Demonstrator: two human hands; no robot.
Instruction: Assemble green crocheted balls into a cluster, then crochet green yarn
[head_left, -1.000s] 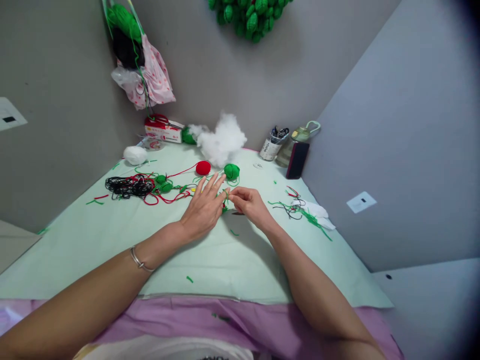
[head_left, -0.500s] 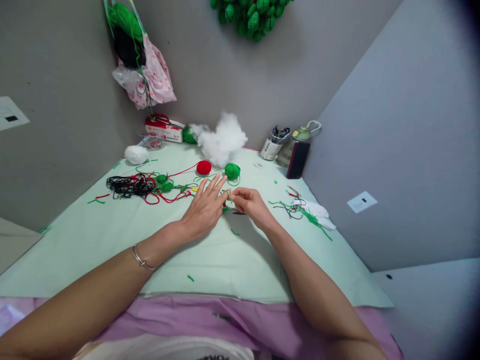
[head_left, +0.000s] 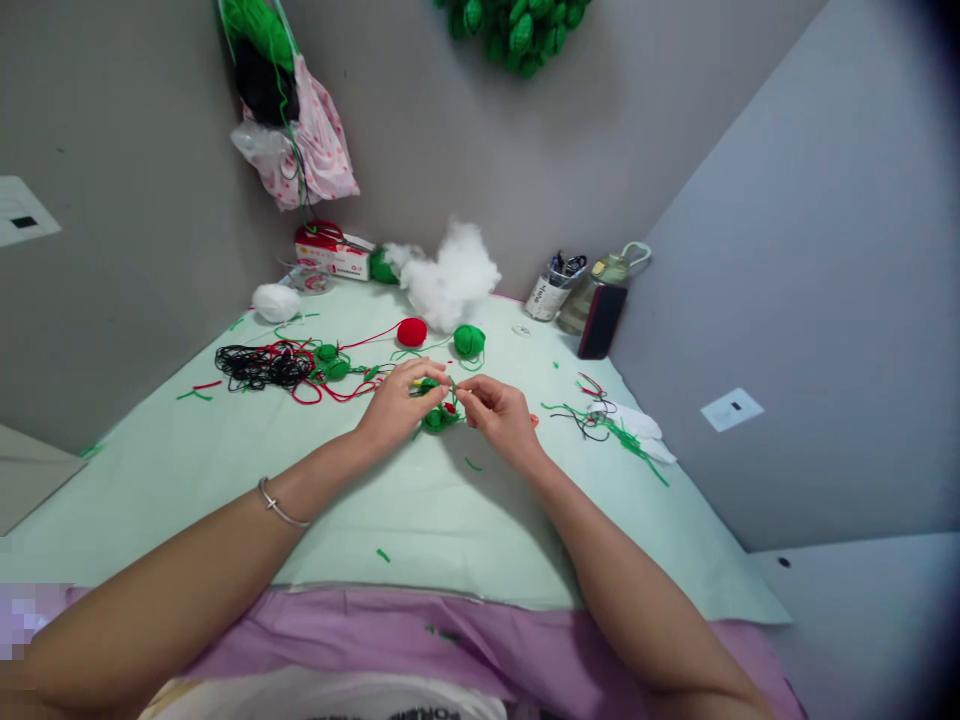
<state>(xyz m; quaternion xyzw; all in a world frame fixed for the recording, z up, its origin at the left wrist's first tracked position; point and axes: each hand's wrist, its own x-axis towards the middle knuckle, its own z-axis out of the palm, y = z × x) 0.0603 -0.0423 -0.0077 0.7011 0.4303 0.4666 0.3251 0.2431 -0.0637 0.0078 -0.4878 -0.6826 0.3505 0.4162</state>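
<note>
With my right hand (head_left: 499, 408) I am pinching a thin green strand (head_left: 453, 388) between thumb and forefinger; my left hand (head_left: 399, 405) is bending its fingertips up against it, though I cannot tell whether they are gripping. The green and red yarn piece (head_left: 437, 420) is lying on the counter (head_left: 337, 540), just on the near side of my fingertips. With so little strand showing, it could be slipping from my pinch, and too hard a tug could be dragging the piece askew. Yarn from the green ball (head_left: 469, 341) is trailing on the far side, so a straying finger could be catching it and tangling the work
</note>
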